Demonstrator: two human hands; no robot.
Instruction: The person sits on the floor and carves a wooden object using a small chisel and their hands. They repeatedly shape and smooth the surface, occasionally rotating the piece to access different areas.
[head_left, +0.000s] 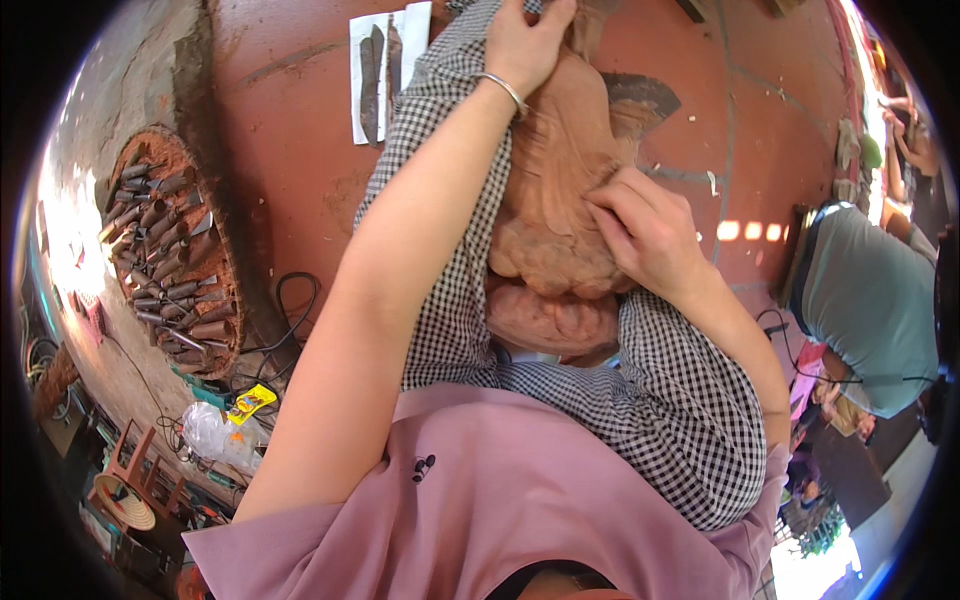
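Observation:
A carved reddish-brown wooden figure [565, 140] lies lengthwise between my legs, its rounded, lumpy end nearest me. My left hand [527, 42], a bracelet at its wrist, is curled at the carving's far end; its fingertips run past the upper edge of the picture. My right hand [652, 228] rests on the right side of the carving. Its fingers are closed in a pinch against the wood, and whatever they hold, if anything, is hidden. Below the lumpy end sits a rounded reddish piece [553, 318]; whether it belongs to the same carving I cannot tell.
At left, a round basket [228, 290] holds many dark-handled tools. Two dark blades [370, 85] lie on white paper [412, 22] on the red tiled floor [290, 190]. A black cable [300, 275], yellow packet [252, 402] and plastic bag [215, 437] lie lower left. Other people are at the far right.

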